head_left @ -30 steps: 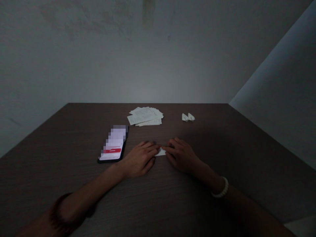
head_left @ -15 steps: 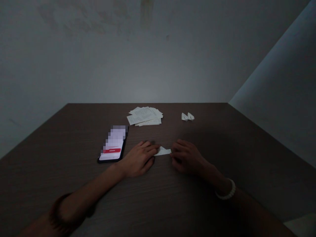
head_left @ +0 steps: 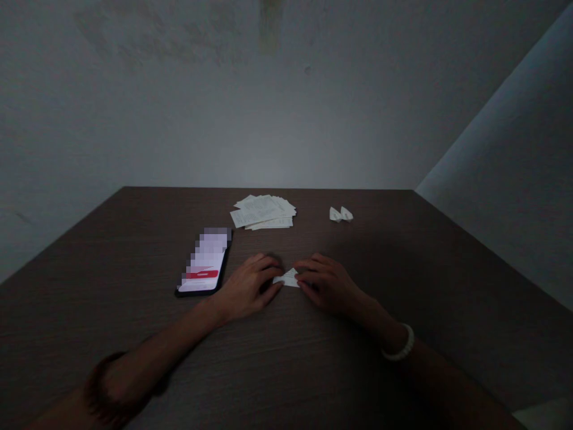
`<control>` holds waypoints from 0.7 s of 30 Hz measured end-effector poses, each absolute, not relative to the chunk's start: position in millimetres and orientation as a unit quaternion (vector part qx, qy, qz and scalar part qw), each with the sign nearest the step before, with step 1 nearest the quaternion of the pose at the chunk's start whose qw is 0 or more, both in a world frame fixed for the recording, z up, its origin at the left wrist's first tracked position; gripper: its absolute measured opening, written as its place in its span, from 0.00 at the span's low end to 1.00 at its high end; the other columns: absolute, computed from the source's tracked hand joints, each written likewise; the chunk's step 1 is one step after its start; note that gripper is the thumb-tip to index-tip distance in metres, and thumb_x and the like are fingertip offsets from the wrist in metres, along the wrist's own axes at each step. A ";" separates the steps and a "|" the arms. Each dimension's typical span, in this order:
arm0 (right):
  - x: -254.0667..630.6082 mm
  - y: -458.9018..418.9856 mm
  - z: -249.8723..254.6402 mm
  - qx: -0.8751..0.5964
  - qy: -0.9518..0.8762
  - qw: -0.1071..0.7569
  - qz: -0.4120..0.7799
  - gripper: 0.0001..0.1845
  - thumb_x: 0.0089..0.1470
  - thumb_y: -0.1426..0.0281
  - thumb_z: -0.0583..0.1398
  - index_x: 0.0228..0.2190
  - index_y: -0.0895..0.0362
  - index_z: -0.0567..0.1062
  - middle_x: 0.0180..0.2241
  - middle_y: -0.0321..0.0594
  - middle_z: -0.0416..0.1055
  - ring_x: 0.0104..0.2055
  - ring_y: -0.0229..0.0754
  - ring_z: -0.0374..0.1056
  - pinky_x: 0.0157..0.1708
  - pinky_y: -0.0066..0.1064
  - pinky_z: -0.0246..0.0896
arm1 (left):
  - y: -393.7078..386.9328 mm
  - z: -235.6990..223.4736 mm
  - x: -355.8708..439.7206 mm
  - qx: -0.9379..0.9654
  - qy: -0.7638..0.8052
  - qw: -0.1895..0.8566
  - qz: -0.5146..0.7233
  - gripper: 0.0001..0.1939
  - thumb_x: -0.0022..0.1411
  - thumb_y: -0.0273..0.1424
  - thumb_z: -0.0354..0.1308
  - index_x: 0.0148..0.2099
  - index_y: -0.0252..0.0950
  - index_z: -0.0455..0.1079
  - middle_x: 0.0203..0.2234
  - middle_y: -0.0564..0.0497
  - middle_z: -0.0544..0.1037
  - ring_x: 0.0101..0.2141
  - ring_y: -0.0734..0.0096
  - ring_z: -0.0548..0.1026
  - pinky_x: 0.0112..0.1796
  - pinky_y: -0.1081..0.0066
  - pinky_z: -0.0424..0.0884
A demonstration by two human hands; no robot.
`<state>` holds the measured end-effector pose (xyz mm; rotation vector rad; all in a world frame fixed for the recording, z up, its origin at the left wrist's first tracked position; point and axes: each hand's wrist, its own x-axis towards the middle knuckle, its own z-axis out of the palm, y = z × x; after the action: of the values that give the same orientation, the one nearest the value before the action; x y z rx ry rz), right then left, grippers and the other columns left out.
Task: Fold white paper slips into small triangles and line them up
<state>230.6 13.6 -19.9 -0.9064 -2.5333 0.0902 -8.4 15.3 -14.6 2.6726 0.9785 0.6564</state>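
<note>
A small folded piece of printed white paper (head_left: 289, 278) lies on the dark wooden table between my two hands, a triangular peak showing at its top. My left hand (head_left: 250, 286) is closed at the paper's left end, thumb and fingers pinching its edge. From the other side, my right hand (head_left: 329, 282) grips the right end between thumb and fingers. The fingers cover both ends of the paper, so the full shape of its folds is hidden.
A phone (head_left: 205, 263) with a lit screen lies left of my left hand. Farther back sits a spread pile of printed paper slips (head_left: 264, 211). Two folded paper pieces, together like a bow (head_left: 341, 214), stand at the back right. A wall (head_left: 286, 119) rises behind the table (head_left: 134, 239).
My right hand has moved left, closer to my left hand. The folded paper has turned slightly, and its peak now shows nearer the right fingers.
</note>
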 end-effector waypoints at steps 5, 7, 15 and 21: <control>227.5 14.5 -18.4 -0.333 -0.915 0.221 0.056 0.05 0.55 0.73 0.59 0.34 0.56 0.75 0.45 0.42 0.74 0.43 0.44 0.63 0.45 0.37 0.60 | 16.5 -18.7 -9.8 0.898 0.360 0.099 0.231 0.10 0.65 0.34 0.54 0.41 0.34 0.73 0.38 0.45 0.72 0.41 0.61 0.69 0.43 0.60 0.68; 227.1 15.0 -17.5 -0.336 -0.911 0.231 0.067 0.04 0.55 0.73 0.59 0.34 0.57 0.75 0.44 0.42 0.74 0.42 0.44 0.63 0.45 0.37 0.59 | 16.5 -20.1 -10.4 0.898 0.358 0.102 0.233 0.10 0.65 0.34 0.53 0.41 0.34 0.73 0.39 0.45 0.71 0.41 0.61 0.68 0.43 0.60 0.68; 224.6 16.1 -13.9 -0.342 -0.892 0.250 0.156 0.09 0.50 0.77 0.61 0.36 0.57 0.72 0.40 0.43 0.71 0.43 0.44 0.63 0.45 0.37 0.58 | 14.8 -18.5 -9.4 0.905 0.349 0.094 0.224 0.10 0.66 0.33 0.52 0.40 0.33 0.72 0.38 0.45 0.71 0.40 0.62 0.69 0.43 0.60 0.68; 223.6 16.3 -15.3 -0.344 -0.875 0.288 0.181 0.11 0.48 0.79 0.61 0.35 0.57 0.71 0.39 0.42 0.68 0.43 0.43 0.63 0.45 0.37 0.58 | 15.0 -16.4 -9.0 0.901 0.367 0.103 0.209 0.11 0.65 0.33 0.53 0.44 0.33 0.72 0.41 0.44 0.71 0.43 0.59 0.68 0.44 0.59 0.67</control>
<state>223.6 16.3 -15.3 -0.9181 -2.3383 0.4841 -9.0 15.0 -16.4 2.6571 1.0832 0.6168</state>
